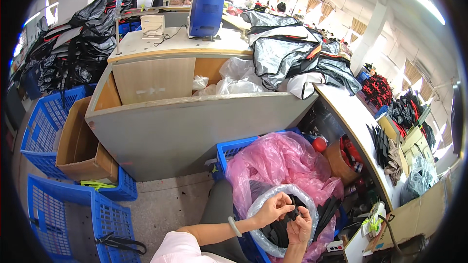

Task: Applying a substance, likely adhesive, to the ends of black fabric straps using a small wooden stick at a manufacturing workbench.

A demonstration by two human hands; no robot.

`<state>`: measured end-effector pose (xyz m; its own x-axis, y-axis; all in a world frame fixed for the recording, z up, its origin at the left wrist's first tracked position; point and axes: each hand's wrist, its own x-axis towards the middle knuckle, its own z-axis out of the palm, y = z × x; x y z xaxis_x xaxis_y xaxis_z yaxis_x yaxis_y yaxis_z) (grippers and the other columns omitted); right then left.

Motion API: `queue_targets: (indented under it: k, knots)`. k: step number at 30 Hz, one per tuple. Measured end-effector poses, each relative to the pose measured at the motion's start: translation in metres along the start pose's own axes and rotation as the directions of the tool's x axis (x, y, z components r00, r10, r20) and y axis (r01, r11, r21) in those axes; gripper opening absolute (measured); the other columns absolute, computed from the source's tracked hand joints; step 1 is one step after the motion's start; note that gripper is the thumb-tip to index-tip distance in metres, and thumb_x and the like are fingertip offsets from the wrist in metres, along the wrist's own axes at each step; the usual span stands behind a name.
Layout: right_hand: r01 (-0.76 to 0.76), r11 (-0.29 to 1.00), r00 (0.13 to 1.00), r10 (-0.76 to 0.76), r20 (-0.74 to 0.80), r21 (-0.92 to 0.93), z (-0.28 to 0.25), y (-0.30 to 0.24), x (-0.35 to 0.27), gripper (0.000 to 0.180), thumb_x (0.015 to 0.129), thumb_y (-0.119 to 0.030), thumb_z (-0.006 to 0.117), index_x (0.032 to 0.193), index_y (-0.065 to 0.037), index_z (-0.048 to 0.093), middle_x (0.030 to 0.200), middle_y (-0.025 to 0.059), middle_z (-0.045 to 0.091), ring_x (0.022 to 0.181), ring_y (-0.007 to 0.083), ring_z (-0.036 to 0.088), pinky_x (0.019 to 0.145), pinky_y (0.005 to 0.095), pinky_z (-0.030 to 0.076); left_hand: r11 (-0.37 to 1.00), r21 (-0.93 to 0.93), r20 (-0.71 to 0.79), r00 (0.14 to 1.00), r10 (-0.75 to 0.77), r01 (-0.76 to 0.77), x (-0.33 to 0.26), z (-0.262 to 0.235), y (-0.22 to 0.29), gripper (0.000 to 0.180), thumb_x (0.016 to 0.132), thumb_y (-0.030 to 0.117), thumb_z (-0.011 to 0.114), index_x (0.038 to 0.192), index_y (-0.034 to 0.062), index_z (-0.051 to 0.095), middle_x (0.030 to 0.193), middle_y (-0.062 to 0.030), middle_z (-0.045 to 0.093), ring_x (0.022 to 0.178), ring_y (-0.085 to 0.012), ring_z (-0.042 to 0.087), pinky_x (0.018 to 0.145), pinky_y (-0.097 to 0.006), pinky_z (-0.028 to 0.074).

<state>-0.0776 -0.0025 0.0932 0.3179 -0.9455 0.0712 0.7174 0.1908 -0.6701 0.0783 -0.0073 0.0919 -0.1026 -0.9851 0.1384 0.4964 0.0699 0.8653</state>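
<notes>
My left hand (274,210), a pale bangle on its wrist, and my right hand (300,226) meet above a clear plastic bag (257,205). Both sets of fingers are pinched closed on a small black piece (293,213) between them; its exact kind is too small to make out. Beneath my hands, black strap-like strips (279,234) lie inside the bag. Around the bag spreads a crumpled pink plastic sheet (287,158), which lines a blue crate (228,147). More black strips (327,216) rest on the pink plastic, right of my right hand.
Ahead stands a grey-sided bench (190,129) with a blue machine (206,13) and silver-black fabric (282,56) on top. Blue crates (105,214) and a cardboard box (92,158) stand at left. A white tabletop (353,122) runs along the right, above a brown bin (340,158).
</notes>
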Motion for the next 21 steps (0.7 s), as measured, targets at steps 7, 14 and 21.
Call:
queue_targets:
  k: [7, 14, 21]
  knots:
    - [-0.055, 0.987, 0.979, 0.082, -0.184, 0.148, 0.003, -0.001, -0.002, 0.019, 0.080, 0.006, 0.057, 0.097, -0.003, 0.059, 0.059, 0.0007, 0.053, 0.033, 0.0061, 0.034, 0.032, 0.0188, 0.025, 0.958, 0.253, 0.056, 0.990, 0.127, -0.138, -0.006, 0.002, -0.002, 0.019, 0.085, 0.013, 0.064, 0.101, 0.0020, 0.062, 0.080, -0.0043, 0.064, 0.069, -0.0061, 0.057, 0.060, -0.022, 0.047]
    - [0.033, 0.986, 0.915, -0.095, -0.392, -0.161, 0.011, 0.005, -0.006, 0.020, 0.075, 0.010, 0.061, 0.091, -0.002, 0.060, 0.062, 0.0032, 0.056, 0.037, 0.0064, 0.039, 0.033, 0.0190, 0.029, 0.944, 0.299, 0.036, 0.987, -0.158, 0.140, -0.004, 0.001, 0.006, 0.021, 0.084, 0.010, 0.059, 0.099, -0.0035, 0.063, 0.076, -0.0074, 0.065, 0.065, -0.0106, 0.061, 0.053, -0.024, 0.049]
    - [0.054, 0.939, 0.876, -0.208, -0.436, -0.340, 0.008, 0.014, -0.006, 0.017, 0.075, 0.009, 0.062, 0.088, -0.002, 0.060, 0.064, 0.0020, 0.056, 0.038, 0.0066, 0.041, 0.034, 0.0189, 0.031, 0.835, 0.546, -0.071, 0.990, 0.119, -0.061, -0.007, 0.004, -0.016, 0.019, 0.081, 0.006, 0.057, 0.095, -0.0044, 0.063, 0.063, -0.0072, 0.062, 0.058, -0.0107, 0.060, 0.051, -0.026, 0.048]
